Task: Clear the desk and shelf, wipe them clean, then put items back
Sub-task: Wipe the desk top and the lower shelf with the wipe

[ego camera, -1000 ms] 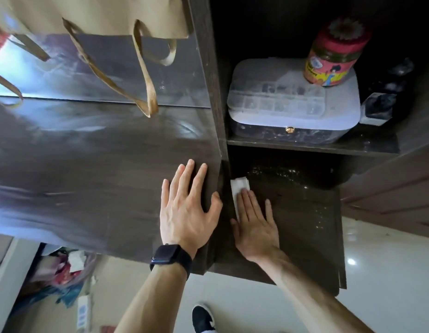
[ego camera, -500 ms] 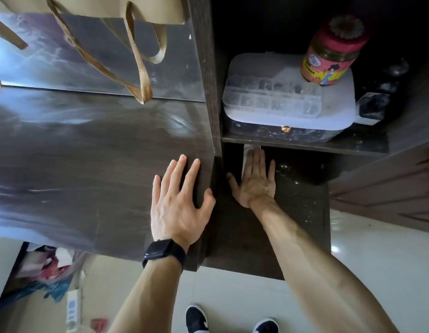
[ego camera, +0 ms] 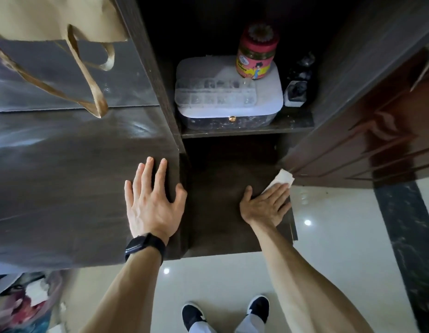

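Note:
My left hand point(ego camera: 152, 200) lies flat, fingers spread, on the dark wooden desk top point(ego camera: 64, 183) near its right edge; a black watch is on that wrist. My right hand point(ego camera: 266, 205) presses a folded white tissue point(ego camera: 284, 178) flat against the lower shelf board point(ego camera: 220, 188), at its right edge. The tissue sticks out past my fingertips. On the shelf above stands a white lidded plastic box point(ego camera: 223, 106) with a red-lidded jar point(ego camera: 255, 56) on top.
A tan paper bag with ribbon handles point(ego camera: 88, 75) stands at the back of the desk. A small dark object point(ego camera: 296, 91) sits right of the box. A brown wooden door point(ego camera: 376, 131) is at the right. Glossy tiled floor and my shoes lie below.
My right hand has swept the tissue from the back left of the lower shelf across to its front right edge. The left hand has stayed flat on the desk.

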The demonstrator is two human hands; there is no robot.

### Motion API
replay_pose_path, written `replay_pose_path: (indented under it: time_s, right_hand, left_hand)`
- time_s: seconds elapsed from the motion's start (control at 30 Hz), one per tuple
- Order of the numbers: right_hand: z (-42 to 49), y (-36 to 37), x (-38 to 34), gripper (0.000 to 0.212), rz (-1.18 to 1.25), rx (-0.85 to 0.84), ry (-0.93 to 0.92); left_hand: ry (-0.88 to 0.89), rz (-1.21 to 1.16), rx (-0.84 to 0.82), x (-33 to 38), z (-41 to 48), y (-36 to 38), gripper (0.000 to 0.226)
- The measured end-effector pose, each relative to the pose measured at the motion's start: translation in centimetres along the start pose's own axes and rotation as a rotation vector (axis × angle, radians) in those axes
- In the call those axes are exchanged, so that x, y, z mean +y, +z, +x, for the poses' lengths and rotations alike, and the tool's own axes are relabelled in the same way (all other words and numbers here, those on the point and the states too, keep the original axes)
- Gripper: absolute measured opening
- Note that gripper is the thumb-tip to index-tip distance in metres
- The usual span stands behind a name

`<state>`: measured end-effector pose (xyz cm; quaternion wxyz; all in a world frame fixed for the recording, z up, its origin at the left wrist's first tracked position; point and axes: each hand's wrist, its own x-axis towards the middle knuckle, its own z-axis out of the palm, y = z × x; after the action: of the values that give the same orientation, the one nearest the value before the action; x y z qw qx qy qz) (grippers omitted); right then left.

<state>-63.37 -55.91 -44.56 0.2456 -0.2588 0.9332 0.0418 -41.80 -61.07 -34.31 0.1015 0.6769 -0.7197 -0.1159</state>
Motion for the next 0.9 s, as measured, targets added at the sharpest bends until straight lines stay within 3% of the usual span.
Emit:
replay_pose_path:
  time_s: [0.1, 0.2, 0.37, 0.5, 0.6, 0.67, 0.8, 0.9]
  right_hand:
    - [-1.6, 0.8, 3.3, 0.092, 0.035, -0.005, 0.010]
    - [-3.7, 2.6, 7.1, 0.089, 0.004, 0.087, -0.076]
    - [-7.9, 5.1, 11.8, 0.078, 0.063, 0.175, -0.046]
    - [-9.1, 6.1, 14.6, 0.051, 0.385, 0.282, -0.119]
    - [-8.1, 6.3, 14.7, 0.046, 0.666, 0.404, -0.079]
    - [-7.8, 6.3, 14.1, 0.041, 0.722, 0.448, -0.054]
    - [-9.2, 6.5, 15.2, 0.043, 0.678, 0.417, -0.124]
    - [-10.5, 6.2, 17.1, 0.025, 0.596, 0.175, -0.130]
  left_hand:
    - [-0.002, -0.008, -0.016, 0.2, -0.1, -0.2, 0.062]
    - [0.002, -0.002, -0.026, 0.3, -0.1, -0.4, 0.063]
    - [0.019, -0.011, -0.028, 0.2, -0.2, -0.3, 0.064]
    - [0.020, 0.001, -0.033, 0.2, -0.1, -0.2, 0.063]
    - [0.009, -0.006, -0.013, 0.1, -0.2, 0.0, 0.063]
    - [0.015, 0.000, -0.008, 0.1, -0.1, 0.1, 0.063]
    - [0.011, -0.001, 0.004, 0.2, -0.3, 0.1, 0.063]
    - [0.006, -0.020, 0.007, 0.4, -0.3, 0.0, 0.063]
